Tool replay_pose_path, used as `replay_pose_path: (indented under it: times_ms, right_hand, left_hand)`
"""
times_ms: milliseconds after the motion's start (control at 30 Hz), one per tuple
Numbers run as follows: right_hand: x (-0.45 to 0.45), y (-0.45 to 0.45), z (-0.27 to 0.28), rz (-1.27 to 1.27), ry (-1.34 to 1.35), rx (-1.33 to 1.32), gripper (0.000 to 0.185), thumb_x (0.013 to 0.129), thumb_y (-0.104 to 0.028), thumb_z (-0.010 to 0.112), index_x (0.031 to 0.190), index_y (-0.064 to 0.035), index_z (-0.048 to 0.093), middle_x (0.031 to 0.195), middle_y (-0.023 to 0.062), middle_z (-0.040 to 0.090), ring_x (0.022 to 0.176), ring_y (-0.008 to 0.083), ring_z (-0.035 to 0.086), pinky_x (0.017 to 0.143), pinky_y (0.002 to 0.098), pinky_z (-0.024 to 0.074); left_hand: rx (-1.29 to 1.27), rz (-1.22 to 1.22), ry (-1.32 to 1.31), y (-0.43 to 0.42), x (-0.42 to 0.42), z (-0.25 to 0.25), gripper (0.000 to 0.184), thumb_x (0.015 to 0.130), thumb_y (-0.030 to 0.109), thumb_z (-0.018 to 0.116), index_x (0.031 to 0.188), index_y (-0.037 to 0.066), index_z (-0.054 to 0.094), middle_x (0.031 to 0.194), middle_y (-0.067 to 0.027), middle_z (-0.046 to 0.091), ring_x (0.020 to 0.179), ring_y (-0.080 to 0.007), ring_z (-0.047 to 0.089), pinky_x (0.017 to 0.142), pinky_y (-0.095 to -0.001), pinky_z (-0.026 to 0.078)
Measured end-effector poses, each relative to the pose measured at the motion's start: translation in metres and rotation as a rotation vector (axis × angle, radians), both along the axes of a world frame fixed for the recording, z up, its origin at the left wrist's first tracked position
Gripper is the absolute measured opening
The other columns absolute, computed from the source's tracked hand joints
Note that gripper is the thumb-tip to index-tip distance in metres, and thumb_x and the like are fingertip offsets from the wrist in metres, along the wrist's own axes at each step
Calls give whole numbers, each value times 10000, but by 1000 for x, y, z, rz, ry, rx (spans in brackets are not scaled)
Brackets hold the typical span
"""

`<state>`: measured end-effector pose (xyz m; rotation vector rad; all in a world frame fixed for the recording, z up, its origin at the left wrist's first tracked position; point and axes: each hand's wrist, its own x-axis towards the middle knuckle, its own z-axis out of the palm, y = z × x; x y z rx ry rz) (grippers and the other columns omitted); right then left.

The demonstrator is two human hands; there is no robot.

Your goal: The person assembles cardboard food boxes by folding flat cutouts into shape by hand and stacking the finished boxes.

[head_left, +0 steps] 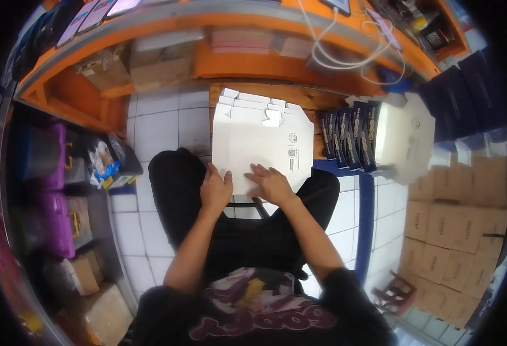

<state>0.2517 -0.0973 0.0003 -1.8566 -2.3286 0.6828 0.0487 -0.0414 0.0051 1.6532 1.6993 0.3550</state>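
A stack of flat white box blanks (pixel 253 138) with cut flaps at the far end and small black print at the right lies in front of me, over the near end of a wooden bench. My left hand (pixel 216 187) rests at the near left edge of the top blank, its thumb and forefinger apart. Flat on the near part of the same blank lies my right hand (pixel 270 184), fingers spread. Right of the stack stand several dark printed boxes (pixel 350 135) in rows, beside more white blanks (pixel 406 132).
An orange counter (pixel 219 26) with phones and a white cable (pixel 328 63) runs across the far side. Brown cartons (pixel 449 230) are stacked at right. Shelves with purple bins (pixel 62 225) stand at left, near a bag of wrappers (pixel 106 164).
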Motion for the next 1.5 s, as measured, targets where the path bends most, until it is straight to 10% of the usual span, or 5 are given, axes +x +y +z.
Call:
replay_pose_path:
  times_ms: [600, 800, 967, 1267, 1500]
  right_hand:
    - [17, -11, 22, -107, 213, 29, 540, 895, -355, 752, 1381, -152, 629, 1430, 199, 584, 1376, 371, 512, 1132, 445, 437]
    - [28, 1, 22, -542, 735, -144, 221, 978, -226, 704, 1077, -37, 764, 793, 76, 712, 649, 129, 589, 635, 297, 495]
    - [29, 14, 40, -687, 826, -199, 223, 969, -194, 736, 986, 27, 761, 723, -50, 603, 695, 38, 486, 622, 224, 404]
    - [1, 17, 100, -465, 166, 262, 270, 975, -297, 686, 901, -38, 706, 733, 161, 692, 627, 343, 647, 595, 414, 495]
    - [17, 23, 89, -605, 692, -15, 226, 954, -243, 733, 947, -17, 737, 688, 101, 667, 618, 150, 576, 615, 314, 478]
  left_hand:
    - [-227, 119, -624, 33, -21, 15, 281, 942, 50, 608, 1220, 85, 588, 855, -112, 701, 810, -273, 736, 648, -363, 524]
    - [-551, 104, -1058, 44, -39, 17, 297, 979, 50, 450, 1208, 7, 635, 1030, -95, 673, 963, -121, 636, 921, -327, 532]
    - [274, -91, -725, 35, -25, 18, 196, 953, 34, 664, 1140, -13, 700, 1138, -85, 644, 1041, -141, 638, 932, -290, 532]
    - [209, -75, -784, 39, -15, 51, 171, 919, 37, 734, 1088, 20, 714, 1280, -129, 665, 1121, -199, 657, 882, -291, 553]
    - [248, 169, -1021, 33, -7, 46, 144, 887, 31, 765, 1024, 34, 722, 1120, -106, 713, 1030, -188, 682, 846, -307, 558]
